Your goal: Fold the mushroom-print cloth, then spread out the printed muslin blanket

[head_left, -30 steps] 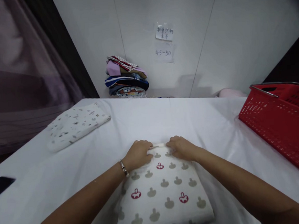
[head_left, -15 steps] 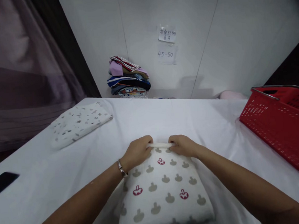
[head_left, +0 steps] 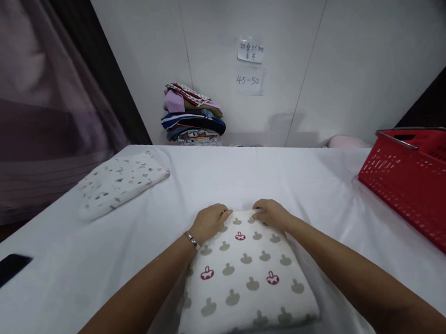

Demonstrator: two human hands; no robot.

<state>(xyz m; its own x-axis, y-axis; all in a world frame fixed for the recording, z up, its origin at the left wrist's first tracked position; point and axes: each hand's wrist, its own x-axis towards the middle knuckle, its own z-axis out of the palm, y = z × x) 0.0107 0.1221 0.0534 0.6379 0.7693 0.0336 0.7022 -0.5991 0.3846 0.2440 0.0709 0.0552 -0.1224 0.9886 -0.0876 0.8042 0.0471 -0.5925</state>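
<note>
A folded white towel (head_left: 242,273) printed with grey and red mushroom shapes lies on the white table (head_left: 247,180) right in front of me. My left hand (head_left: 209,222), with a metal bracelet at the wrist, rests on the towel's far left corner, fingers curled over the edge. My right hand (head_left: 272,213) rests on the far right corner the same way. Both hands press the far edge down onto the table.
A second folded white cloth (head_left: 121,181) with small grey marks lies at the far left. A red plastic basket (head_left: 425,187) stands at the right. A stack of folded clothes (head_left: 191,115) sits against the wall. A dark phone (head_left: 3,272) lies at the left edge.
Half a second ago both hands pinched the towel's far edge slightly raised; now the edge lies flat under them. The view shifted a little.
</note>
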